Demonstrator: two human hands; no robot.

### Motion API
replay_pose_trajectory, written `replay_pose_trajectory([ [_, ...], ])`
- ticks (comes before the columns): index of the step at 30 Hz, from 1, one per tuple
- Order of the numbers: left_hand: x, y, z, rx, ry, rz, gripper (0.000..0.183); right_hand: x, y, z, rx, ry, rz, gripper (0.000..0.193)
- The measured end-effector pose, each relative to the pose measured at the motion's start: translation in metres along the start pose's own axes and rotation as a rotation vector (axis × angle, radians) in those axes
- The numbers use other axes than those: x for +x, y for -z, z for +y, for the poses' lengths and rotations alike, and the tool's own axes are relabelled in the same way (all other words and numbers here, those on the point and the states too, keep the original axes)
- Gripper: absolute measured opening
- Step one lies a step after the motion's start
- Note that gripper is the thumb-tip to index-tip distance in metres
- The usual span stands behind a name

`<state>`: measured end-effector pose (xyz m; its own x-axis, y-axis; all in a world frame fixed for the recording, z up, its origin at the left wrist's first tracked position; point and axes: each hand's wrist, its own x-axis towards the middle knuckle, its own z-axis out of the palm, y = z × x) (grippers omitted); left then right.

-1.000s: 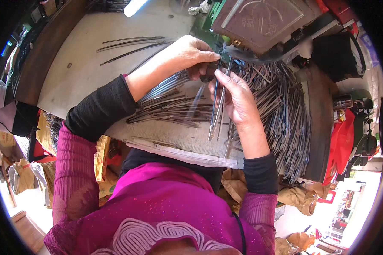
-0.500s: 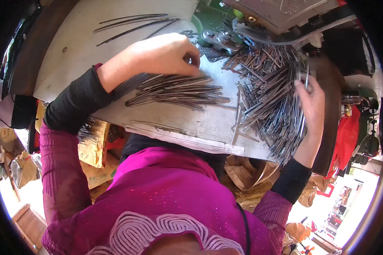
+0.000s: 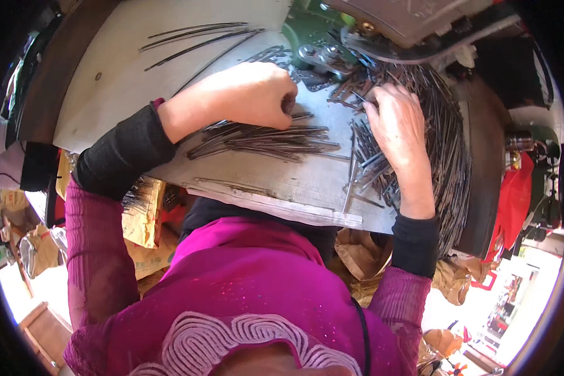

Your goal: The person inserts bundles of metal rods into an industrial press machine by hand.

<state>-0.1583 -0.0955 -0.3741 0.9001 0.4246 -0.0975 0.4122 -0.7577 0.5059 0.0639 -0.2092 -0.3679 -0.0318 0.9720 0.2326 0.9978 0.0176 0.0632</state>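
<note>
My left hand (image 3: 257,97) is curled closed above a bundle of thin dark metal strips (image 3: 282,143); whatever it may hold is hidden behind the fingers. My right hand (image 3: 398,125) hangs over the left part of a large heap of similar metal strips (image 3: 448,169). Its thumb and fingers are pinched together, and the end of a thin metal strip (image 3: 358,96) sticks out from the fingertips toward the left. Between and beyond the hands sits a green machine (image 3: 301,41) with a metal fixture (image 3: 323,59) on its base.
Several long dark rods (image 3: 200,44) lie apart at the far left of the pale worktop (image 3: 116,75). A grey machine housing (image 3: 407,19) overhangs the back right. Brown paper bags (image 3: 360,254) and a yellow carton (image 3: 143,216) stand below the near edge.
My right hand has moved left from the heap's right side to its left part, with a thin strip at its fingertips. My left hand has shifted slightly right and nearer me, still closed.
</note>
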Motion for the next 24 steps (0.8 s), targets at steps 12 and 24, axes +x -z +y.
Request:
replay_pose_trajectory([
  [12,0.001,-0.004,-0.002,0.102,-0.110,0.265,0.020,-0.001,0.025,-0.026,0.174,-0.276,-0.139,0.014],
  [24,0.004,0.020,-0.014,-0.945,0.024,-0.034,0.027,0.004,0.011,-0.026,0.924,-0.304,-0.213,0.019],
])
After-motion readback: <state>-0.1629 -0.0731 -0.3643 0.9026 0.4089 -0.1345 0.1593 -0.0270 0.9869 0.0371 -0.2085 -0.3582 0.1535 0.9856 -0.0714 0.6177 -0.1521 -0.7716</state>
